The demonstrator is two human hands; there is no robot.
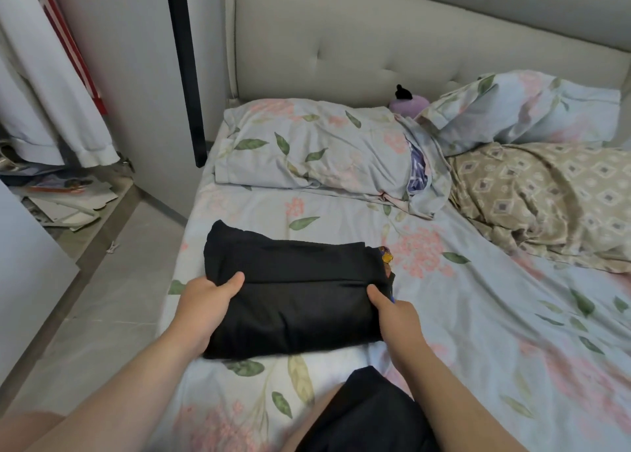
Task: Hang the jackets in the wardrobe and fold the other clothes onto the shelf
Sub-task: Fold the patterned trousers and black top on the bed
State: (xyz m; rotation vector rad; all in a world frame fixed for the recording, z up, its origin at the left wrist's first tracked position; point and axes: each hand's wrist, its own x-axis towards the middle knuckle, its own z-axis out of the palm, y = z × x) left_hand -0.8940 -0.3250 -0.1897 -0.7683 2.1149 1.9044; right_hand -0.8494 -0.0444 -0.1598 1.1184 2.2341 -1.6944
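Note:
A folded black garment (297,287) lies on the floral bed sheet (478,315), near the bed's left edge. My left hand (205,301) grips its left side, thumb on top and fingers tucked underneath. My right hand (392,311) grips its right side the same way, thumb on the cloth. A small yellow and purple detail shows at the garment's right end. At the far left, white jackets (44,76) with a red striped one behind hang in the open wardrobe.
Two floral pillows (317,151) lie against the padded headboard (375,42), with a beige patterned blanket (546,199) at right and a purple plush toy (408,105) between the pillows. Papers and boxes (65,195) clutter the wardrobe floor. A black pole (186,69) stands beside the bed.

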